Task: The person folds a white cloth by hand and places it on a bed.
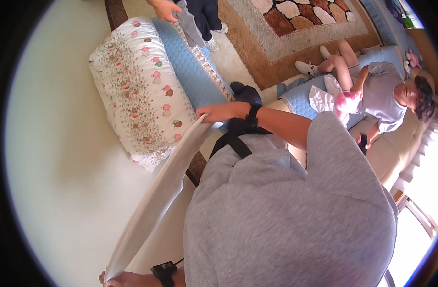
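- Head view: a pale cream cloth (156, 191) is seen stretched into a long taut band between the person's two hands.
- One hand (218, 113) is closed on the upper corner of the cloth, near the picture's middle; a dark band is worn at its wrist. It is judged to be the right hand from the arm crossing the grey sweatshirt (286, 215), though the tilted view leaves this uncertain.
- The other hand (125, 279), taken as the left hand, is seen at the lower edge, fingers pinched shut on the lower corner; only part of it is shown. A dark wrist band is worn here too.
- The cloth is held clear of the surface below, apparently so that it hangs flat and its edge is pulled straight; corners are gripped rather than the middle.
- A floral bolster pillow (137, 91) is laid just beside the upper hand, resting against a blue quilted cover (190, 71).
- A light, smooth surface (61, 158) is seen under the cloth; whether it is bed or floor cannot be told.
- A second person's hand (164, 9) is seen at the top edge, closed on a grey piece of fabric (188, 21).
- A third person in a grey top (381, 95) is seated on a cream sofa (396, 153) at right, beside a patterned rug (305, 24).
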`<move>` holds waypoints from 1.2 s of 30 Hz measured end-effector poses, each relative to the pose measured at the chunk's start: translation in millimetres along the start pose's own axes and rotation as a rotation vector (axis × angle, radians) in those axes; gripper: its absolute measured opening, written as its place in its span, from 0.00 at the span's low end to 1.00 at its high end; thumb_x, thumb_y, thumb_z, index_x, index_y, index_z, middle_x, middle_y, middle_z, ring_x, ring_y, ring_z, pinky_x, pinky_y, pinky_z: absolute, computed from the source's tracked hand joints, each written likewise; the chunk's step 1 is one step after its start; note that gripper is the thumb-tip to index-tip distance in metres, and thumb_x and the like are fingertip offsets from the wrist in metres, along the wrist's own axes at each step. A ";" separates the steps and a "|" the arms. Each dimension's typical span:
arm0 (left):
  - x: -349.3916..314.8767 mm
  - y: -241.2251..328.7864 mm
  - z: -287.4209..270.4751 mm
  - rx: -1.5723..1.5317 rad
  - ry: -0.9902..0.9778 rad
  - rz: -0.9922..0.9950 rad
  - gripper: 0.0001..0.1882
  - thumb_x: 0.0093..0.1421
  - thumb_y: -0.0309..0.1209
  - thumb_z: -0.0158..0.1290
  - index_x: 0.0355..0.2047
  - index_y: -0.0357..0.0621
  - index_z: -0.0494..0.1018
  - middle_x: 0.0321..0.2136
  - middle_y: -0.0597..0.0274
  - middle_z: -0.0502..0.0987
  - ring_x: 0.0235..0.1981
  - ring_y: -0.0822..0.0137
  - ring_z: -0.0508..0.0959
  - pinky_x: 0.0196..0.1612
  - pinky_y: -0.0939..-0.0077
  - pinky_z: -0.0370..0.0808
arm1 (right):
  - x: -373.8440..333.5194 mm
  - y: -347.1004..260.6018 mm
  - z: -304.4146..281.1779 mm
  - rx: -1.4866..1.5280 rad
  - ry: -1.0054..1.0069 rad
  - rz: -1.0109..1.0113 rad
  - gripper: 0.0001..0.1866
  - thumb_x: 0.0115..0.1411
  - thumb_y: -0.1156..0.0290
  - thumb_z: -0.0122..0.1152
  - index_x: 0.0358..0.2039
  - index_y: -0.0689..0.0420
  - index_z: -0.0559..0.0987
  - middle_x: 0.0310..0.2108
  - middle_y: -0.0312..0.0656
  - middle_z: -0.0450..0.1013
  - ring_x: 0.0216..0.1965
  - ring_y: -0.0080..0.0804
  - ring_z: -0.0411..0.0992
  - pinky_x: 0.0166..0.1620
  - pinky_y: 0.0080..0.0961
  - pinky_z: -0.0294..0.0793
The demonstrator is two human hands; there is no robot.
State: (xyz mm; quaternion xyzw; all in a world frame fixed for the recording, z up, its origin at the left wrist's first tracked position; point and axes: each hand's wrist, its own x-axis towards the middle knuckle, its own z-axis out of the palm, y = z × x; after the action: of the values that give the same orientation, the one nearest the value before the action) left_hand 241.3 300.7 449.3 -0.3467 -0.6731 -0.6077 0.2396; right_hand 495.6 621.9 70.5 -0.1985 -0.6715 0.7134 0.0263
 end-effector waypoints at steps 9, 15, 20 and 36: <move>20.4 -30.9 -11.5 0.462 -0.152 0.238 0.17 0.64 0.42 0.47 0.30 0.38 0.69 0.28 0.57 0.71 0.31 0.63 0.70 0.39 0.67 0.67 | -2.1 10.1 21.9 -0.050 -0.127 0.068 0.12 0.59 0.64 0.53 0.42 0.54 0.70 0.36 0.37 0.69 0.40 0.29 0.64 0.44 0.30 0.64; 39.5 -49.5 17.2 0.166 -0.226 0.164 0.19 0.69 0.39 0.41 0.30 0.35 0.69 0.28 0.54 0.70 0.31 0.59 0.70 0.38 0.64 0.68 | -9.2 22.9 17.2 0.011 -0.037 -0.013 0.12 0.63 0.60 0.51 0.38 0.56 0.70 0.32 0.33 0.66 0.38 0.23 0.62 0.41 0.26 0.63; 53.6 -65.0 72.4 0.209 -0.321 0.227 0.19 0.69 0.39 0.41 0.30 0.34 0.69 0.28 0.54 0.71 0.31 0.58 0.71 0.38 0.64 0.68 | -23.3 18.7 -8.1 0.018 -0.155 0.111 0.22 0.65 0.53 0.51 0.31 0.61 0.77 0.22 0.28 0.67 0.28 0.18 0.62 0.35 0.23 0.64; 125.3 -175.3 200.8 0.326 -0.467 0.755 0.20 0.70 0.38 0.39 0.30 0.33 0.69 0.28 0.52 0.71 0.31 0.56 0.71 0.37 0.63 0.68 | -9.7 35.7 65.8 0.023 -0.150 0.297 0.18 0.62 0.58 0.55 0.38 0.63 0.79 0.30 0.35 0.76 0.32 0.23 0.67 0.40 0.26 0.67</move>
State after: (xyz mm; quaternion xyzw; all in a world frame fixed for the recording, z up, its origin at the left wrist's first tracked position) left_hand 47.5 516.7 398.7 -0.6525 -0.6225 -0.2701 0.3372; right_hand 491.8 553.2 39.6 -0.2416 -0.6266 0.7299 -0.1275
